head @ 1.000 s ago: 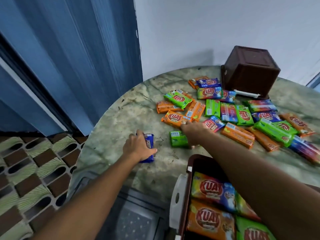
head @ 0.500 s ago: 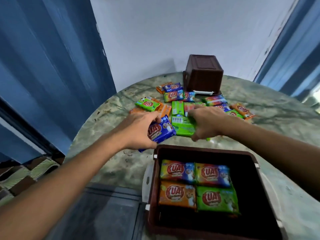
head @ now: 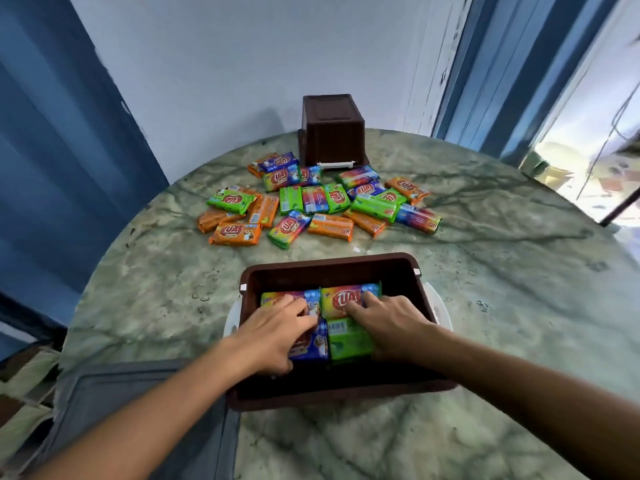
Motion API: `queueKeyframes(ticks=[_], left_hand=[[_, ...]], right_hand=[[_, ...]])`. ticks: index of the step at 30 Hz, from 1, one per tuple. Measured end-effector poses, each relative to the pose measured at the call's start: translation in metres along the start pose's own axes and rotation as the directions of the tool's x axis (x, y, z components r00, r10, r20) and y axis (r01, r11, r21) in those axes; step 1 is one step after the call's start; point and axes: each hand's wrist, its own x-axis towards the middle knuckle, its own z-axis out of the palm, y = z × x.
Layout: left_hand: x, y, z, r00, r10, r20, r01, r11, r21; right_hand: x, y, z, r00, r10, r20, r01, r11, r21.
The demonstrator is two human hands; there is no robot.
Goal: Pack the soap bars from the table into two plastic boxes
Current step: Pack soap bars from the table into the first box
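Pale walls and blue folding panels close in around a round, green marbled stone table [head: 485, 258]. Near its front edge sits an open dark brown plastic box [head: 332, 268] with white side latches, and both hands are down inside it. The left hand [head: 273, 336] has its fingers curled over a blue-wrapped soap bar [head: 311, 344], gripping it low in the box's near left part. The right hand [head: 391, 327] holds a green-wrapped soap bar [head: 348, 342] just beside the blue one, its fingers bent over the bar's right edge and reaching onto the rainbow-wrapped bars [head: 346, 297] that lie in a row along the far side of the box. Beyond the box, toward the middle of the table, a loose heap of orange, green, blue and rainbow wrapped soap bars [head: 322, 199] lies spread flat. Behind that heap, at the table's far edge by the wall, a second dark brown plastic box [head: 330, 129] stands upside down.
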Motion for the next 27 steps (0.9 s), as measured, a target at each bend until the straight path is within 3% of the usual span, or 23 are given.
queueKeyframes(ticks=[6,10,16,20,22,25,27], left_hand=[[-0.001,0.004,0.023,0.998,-0.063,-0.014,0.064,0.995,0.082],[0.006,0.005,0.026,0.994,-0.111,0.020,0.109,0.992,0.061],[0.012,-0.013,0.008,0.995,-0.088,0.038,0.092,0.987,-0.130],[0.011,0.006,0.018,0.992,-0.127,0.014,0.126,0.991,0.049],[0.012,0.016,0.023,0.988,-0.149,-0.028,0.152,0.981,0.123],[0.014,0.011,0.023,0.985,-0.154,-0.077,0.157,0.987,0.044],[0.013,0.002,0.018,0.984,-0.161,-0.072,0.155,0.985,-0.080]], right_hand=[[-0.004,0.003,0.015,0.995,-0.077,-0.067,0.076,0.997,-0.017],[0.002,0.009,0.016,0.996,-0.094,0.009,0.094,0.995,0.022],[0.005,0.015,-0.001,0.991,-0.132,0.001,0.131,0.987,0.088],[0.001,-0.007,0.002,0.995,-0.102,0.014,0.103,0.986,-0.128],[0.005,-0.018,0.001,0.991,-0.085,0.104,0.108,0.967,-0.232],[0.006,-0.021,-0.009,0.996,-0.082,0.044,0.092,0.939,-0.331],[0.010,-0.015,-0.012,0.986,-0.139,0.088,0.157,0.957,-0.243]])
